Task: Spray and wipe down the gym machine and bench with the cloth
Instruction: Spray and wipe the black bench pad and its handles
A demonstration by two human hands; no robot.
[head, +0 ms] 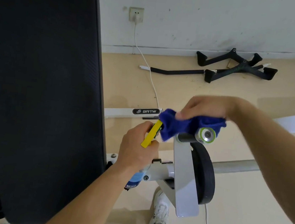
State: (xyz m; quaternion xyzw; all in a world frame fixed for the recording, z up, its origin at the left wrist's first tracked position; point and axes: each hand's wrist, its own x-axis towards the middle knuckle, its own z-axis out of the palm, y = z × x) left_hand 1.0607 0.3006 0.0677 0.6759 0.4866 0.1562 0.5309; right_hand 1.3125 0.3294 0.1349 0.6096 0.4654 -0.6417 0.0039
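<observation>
My right hand (206, 108) grips a blue cloth (180, 125) and holds it over the black bar of the white gym machine (182, 168), beside the bar's silver and green end cap (206, 135). A black weight plate (203, 174) hangs below that bar. My left hand (136, 149) grips a spray bottle (135, 179) with a yellow trigger (152, 134); its nozzle sits right against the cloth. The black padded bench back (41, 80) fills the left of the view.
A white frame rail marked BRTW (133, 113) lies on the tan floor behind the hands. Black cable handles and a bar (232, 68) lie by the wall. A white cord (148, 67) runs from a wall socket. My white shoe (161, 208) stands below the machine.
</observation>
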